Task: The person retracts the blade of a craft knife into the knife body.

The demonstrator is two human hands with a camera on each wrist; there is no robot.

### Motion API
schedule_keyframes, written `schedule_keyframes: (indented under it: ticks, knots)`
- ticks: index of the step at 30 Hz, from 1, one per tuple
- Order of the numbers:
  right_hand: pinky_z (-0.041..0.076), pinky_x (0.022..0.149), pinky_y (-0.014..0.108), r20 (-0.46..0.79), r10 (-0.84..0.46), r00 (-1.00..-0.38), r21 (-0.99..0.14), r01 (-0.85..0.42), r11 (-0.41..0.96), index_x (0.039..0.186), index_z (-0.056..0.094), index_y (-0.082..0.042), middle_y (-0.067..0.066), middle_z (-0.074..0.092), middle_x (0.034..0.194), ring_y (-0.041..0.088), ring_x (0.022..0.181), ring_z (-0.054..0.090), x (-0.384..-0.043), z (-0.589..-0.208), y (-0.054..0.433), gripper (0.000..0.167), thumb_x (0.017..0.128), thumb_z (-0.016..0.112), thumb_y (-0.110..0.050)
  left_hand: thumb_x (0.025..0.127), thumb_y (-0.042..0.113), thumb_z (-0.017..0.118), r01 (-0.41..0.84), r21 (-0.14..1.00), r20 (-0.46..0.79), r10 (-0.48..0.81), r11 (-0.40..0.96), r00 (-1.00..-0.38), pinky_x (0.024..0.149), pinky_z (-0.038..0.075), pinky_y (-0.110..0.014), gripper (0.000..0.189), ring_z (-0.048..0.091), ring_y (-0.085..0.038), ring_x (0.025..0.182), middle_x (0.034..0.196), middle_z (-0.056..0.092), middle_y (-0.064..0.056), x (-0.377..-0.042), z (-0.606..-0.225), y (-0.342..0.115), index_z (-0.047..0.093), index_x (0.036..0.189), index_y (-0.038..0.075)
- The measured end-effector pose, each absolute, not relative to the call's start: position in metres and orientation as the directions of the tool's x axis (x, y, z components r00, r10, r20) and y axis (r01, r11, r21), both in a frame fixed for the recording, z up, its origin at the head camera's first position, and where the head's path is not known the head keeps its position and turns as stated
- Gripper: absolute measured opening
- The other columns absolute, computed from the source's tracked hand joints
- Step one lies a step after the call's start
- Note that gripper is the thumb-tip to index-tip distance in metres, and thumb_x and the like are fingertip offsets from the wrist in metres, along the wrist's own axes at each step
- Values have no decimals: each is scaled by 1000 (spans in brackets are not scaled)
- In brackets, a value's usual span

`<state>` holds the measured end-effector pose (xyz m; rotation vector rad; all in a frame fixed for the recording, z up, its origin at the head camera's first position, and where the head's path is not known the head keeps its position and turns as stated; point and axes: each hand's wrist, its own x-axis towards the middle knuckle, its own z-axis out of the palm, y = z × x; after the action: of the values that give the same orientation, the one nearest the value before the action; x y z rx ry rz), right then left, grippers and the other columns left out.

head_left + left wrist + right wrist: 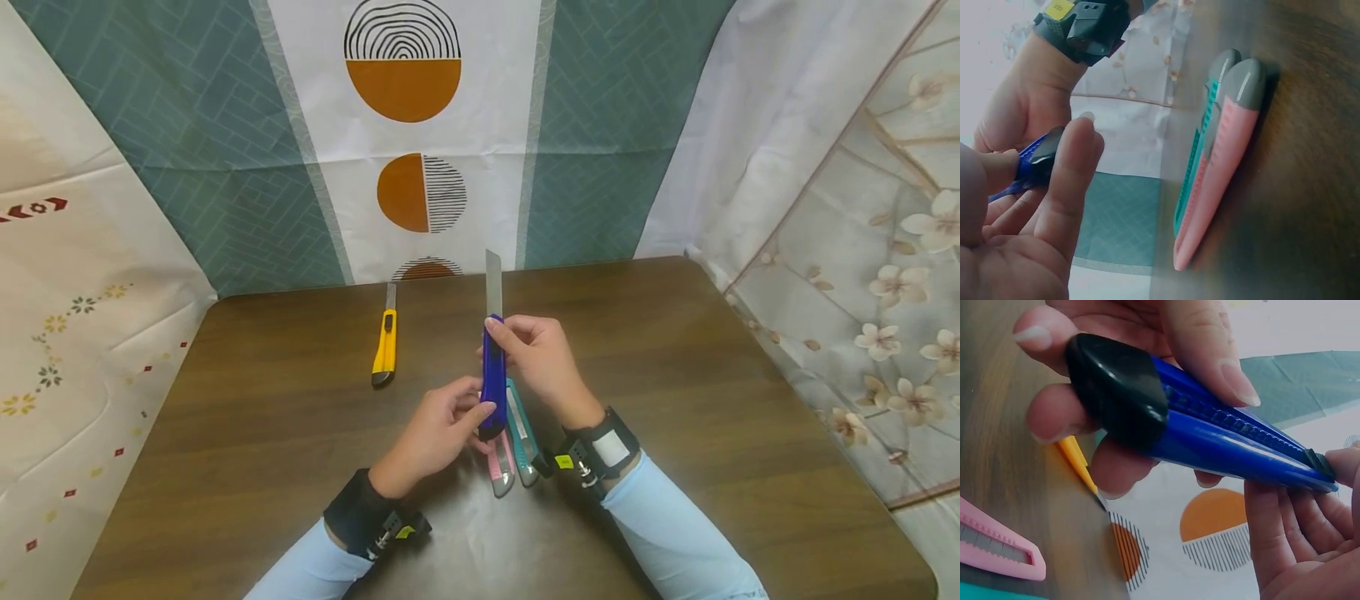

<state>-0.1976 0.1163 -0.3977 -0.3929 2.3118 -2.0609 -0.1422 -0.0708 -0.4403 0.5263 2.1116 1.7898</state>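
A blue utility knife [492,371] with a black end cap is held up over the table, its long blade [493,283] extended and pointing away from the person. Near the capped end, the left hand [442,423] grips the handle between thumb and fingers. Up by the blade, the right hand [546,358] pinches the handle, its thumb at the black slider [1319,464]. Below the held knife, a pink utility knife [1225,153] and a teal utility knife [522,433] lie side by side on the table, partly hidden in the head view.
A yellow utility knife [385,346] with some blade out lies at the back left of the brown wooden table [255,433]. Patterned cloth [607,125] hangs behind the table, and floral cloths hang at both sides. Each wrist wears a black strapped camera.
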Motion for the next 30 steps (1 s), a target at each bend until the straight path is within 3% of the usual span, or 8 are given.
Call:
schedule_keyframes:
  ticks: [7, 13, 20, 23, 30]
  knots:
    - [66, 78, 46, 121, -241, -963, -987, -143, 78, 93, 75, -4, 13, 78, 88, 39, 86, 77, -199, -402, 114, 49, 100, 62, -50, 103, 19, 64, 93, 986, 17, 468, 139, -884, 68, 65, -36, 37, 76, -44, 92, 119, 73, -21, -141, -443, -73, 56, 137, 8]
    - [65, 79, 51, 174, -250, -952, -977, -198, 75, 91, 74, -6, 13, 77, 86, 47, 87, 74, -197, -402, 113, 47, 100, 61, -50, 103, 19, 64, 106, 986, 35, 470, 126, -882, 67, 65, -39, 37, 76, -45, 91, 118, 73, -22, -141, -443, -72, 56, 137, 8]
    - [66, 75, 45, 224, -257, -940, -965, -250, 76, 92, 73, -5, 12, 77, 85, 50, 84, 73, -196, -403, 112, 42, 104, 59, -43, 103, 19, 62, 144, 983, 77, 469, 109, -880, 66, 65, -41, 34, 76, -45, 86, 115, 74, -22, -140, -445, -71, 57, 135, 8]
    - [66, 72, 41, 238, -256, -937, -961, -264, 75, 91, 73, -5, 12, 77, 84, 49, 83, 73, -196, -403, 111, 42, 104, 59, -42, 103, 18, 62, 153, 983, 86, 468, 106, -880, 66, 65, -39, 33, 76, -45, 85, 115, 74, -22, -140, -445, -70, 58, 135, 9]
    - [66, 70, 38, 262, -237, -935, -953, -290, 92, 91, 73, -6, 11, 77, 83, 29, 75, 76, -196, -404, 111, 40, 104, 58, -41, 103, 19, 63, 173, 979, 105, 462, 108, -881, 64, 65, -35, 33, 75, -45, 83, 113, 75, -21, -140, -445, -71, 58, 134, 8]
